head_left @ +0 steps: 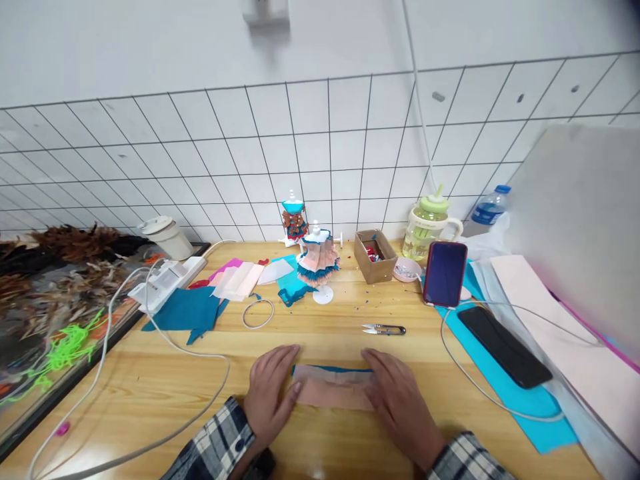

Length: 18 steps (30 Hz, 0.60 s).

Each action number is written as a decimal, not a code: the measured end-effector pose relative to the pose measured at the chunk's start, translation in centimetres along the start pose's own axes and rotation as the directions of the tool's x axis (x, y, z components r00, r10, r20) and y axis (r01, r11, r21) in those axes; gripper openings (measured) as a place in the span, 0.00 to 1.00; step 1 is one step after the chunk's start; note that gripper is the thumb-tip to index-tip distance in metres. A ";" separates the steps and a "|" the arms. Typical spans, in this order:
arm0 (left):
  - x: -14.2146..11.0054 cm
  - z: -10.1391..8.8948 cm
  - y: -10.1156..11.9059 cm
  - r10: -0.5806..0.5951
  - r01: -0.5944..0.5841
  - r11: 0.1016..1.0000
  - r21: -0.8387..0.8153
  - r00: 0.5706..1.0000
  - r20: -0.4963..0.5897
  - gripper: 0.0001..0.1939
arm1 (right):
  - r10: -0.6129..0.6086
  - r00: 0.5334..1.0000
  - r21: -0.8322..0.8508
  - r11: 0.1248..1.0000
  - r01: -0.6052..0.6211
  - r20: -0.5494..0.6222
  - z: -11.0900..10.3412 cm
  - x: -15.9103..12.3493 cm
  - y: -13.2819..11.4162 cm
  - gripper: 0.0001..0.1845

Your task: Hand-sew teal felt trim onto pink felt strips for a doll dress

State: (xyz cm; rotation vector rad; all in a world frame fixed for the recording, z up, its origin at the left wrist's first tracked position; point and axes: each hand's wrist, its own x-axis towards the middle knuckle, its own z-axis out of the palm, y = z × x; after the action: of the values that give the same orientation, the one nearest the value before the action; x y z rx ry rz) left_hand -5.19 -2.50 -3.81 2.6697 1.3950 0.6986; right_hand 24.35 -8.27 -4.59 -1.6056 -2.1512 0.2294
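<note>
L hand & R hand palm-down, thumbs splayed, on opp. ends of pink strip (teal along far side), twd front edge of wood table; tiled wall behind back edge.

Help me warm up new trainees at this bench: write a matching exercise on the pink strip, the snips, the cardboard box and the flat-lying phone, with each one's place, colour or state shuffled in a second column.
Column one
1. Pink strip
2. Snips
3. Cardboard box
4. Flat-lying phone

Column two
A. At least partly over the turquoise sheet
B. Open on top, with red bits inside
C. Between the left hand and the right hand
D. Silver and black

Right pairs: 1-C, 2-D, 3-B, 4-A
</note>
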 end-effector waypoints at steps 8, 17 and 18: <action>-0.2 1.4 -0.9 -0.029 0.029 1.000 0.006 0.999 0.031 0.27 | 0.226 0.968 0.044 0.974 -0.222 -0.111 0.4 0.2 -0.2 0.12; -0.3 1.8 -1.1 -0.030 0.027 0.998 0.065 0.999 0.042 0.28 | 0.245 0.962 0.078 0.968 -0.237 -0.117 0.5 0.3 0.0 0.10; -0.3 1.8 -1.2 -0.027 0.024 0.998 0.064 0.999 0.045 0.26 | 0.248 0.962 0.079 0.967 -0.240 -0.114 0.5 0.3 0.0 0.10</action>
State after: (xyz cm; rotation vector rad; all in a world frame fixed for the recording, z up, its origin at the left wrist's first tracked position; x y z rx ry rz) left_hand -5.47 -1.76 -5.85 2.6919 1.4616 0.5962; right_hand 24.05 -7.95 -5.00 -1.7980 -1.8342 0.2660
